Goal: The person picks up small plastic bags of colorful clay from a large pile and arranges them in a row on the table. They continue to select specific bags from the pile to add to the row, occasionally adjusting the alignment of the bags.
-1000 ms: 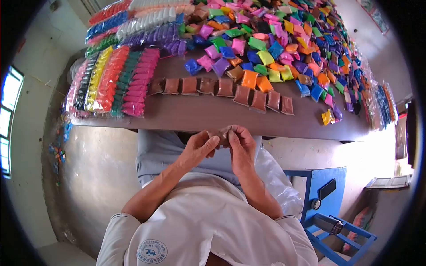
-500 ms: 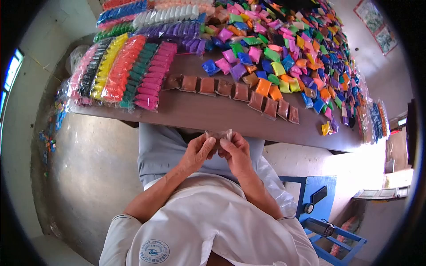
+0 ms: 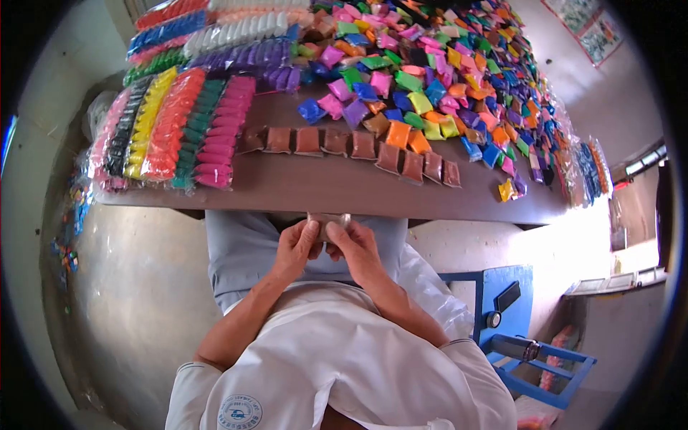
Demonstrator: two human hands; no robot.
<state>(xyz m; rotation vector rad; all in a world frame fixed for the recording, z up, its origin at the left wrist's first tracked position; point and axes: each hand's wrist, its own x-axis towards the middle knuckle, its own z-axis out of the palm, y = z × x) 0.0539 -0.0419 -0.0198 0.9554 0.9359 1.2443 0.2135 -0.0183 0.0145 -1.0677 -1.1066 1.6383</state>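
Observation:
Between my two hands, just in front of the table edge and above my lap, is a small clear packet with brown contents (image 3: 329,221). My left hand (image 3: 297,245) pinches its left side, thumb on top. My right hand (image 3: 350,243) grips the right side in the same way, with the thumb lying across it. The undersides of my fingers are partly hidden. Beyond my hands, a row of brown packets (image 3: 308,142) lies across the table (image 3: 287,190), curving slightly nearer toward its right end.
Bundles of packets in rows (image 3: 168,132) are stacked at the table's left. A large heap of loose coloured packets (image 3: 430,79) covers the back and right. A blue stool (image 3: 505,304) holding a phone (image 3: 508,295) stands at my right. Coloured scraps (image 3: 66,254) litter the floor at left.
The view has shifted, so the table and its contents appear further left. Both hands still hold the packet in front of the table edge; its brown face is now tilted more toward me.

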